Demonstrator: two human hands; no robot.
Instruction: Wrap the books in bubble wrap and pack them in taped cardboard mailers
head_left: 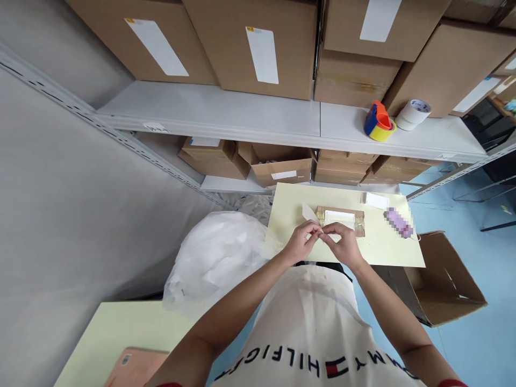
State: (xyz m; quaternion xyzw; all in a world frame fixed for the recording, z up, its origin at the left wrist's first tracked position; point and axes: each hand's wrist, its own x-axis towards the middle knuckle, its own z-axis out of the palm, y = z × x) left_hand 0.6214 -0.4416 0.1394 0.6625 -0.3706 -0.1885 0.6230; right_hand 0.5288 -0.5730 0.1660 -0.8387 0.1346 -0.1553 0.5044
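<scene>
The left hand (301, 242) pinched a small white slip (309, 213), which stood up just beyond its fingers. The right hand (342, 244) met it fingertip to fingertip; whether its bent fingers also gripped the slip was too small to tell. Both hands were above the pale table (391, 255), at the near left part of a taped brown parcel (360, 222) (a white label (339, 217) covered much of its top). To the right lay white cards (376, 200) and a blurred purple object (398, 222).
</scene>
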